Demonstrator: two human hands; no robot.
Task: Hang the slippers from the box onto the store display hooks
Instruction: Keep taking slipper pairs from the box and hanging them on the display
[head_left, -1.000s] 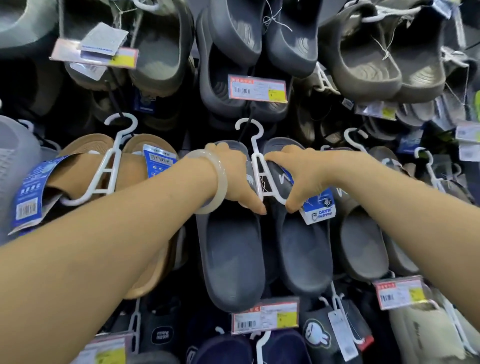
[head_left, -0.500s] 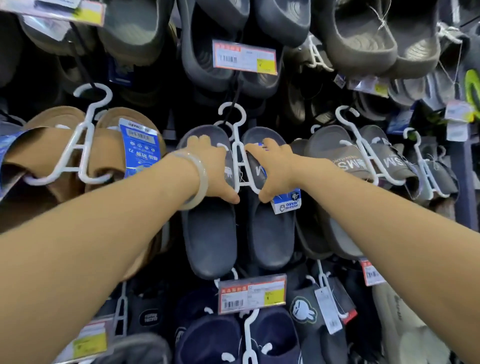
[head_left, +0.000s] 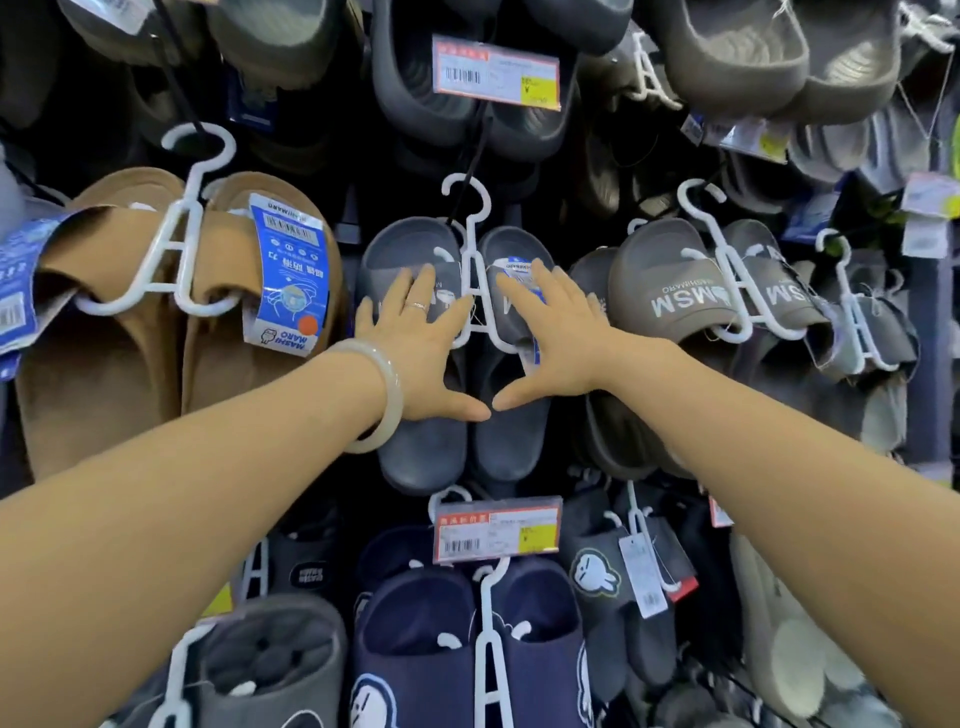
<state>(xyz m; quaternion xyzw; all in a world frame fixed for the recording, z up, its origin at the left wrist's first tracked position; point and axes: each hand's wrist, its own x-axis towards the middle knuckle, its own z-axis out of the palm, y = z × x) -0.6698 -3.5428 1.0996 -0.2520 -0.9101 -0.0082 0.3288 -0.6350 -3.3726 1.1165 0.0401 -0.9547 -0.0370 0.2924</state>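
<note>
Both hands, left hand (head_left: 421, 343) and right hand (head_left: 550, 332), lie flat with fingers straight on the grey slippers (head_left: 415, 447), hanging mid-rack from a white hanger (head_left: 470, 244) seemingly hooked; a push could unseat it.

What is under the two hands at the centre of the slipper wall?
Both the left hand and right hand lie flat on a dark grey slipper pair on a white hanger. A blue tag peeks above the right fingers. The straps' print is mostly covered.
</note>
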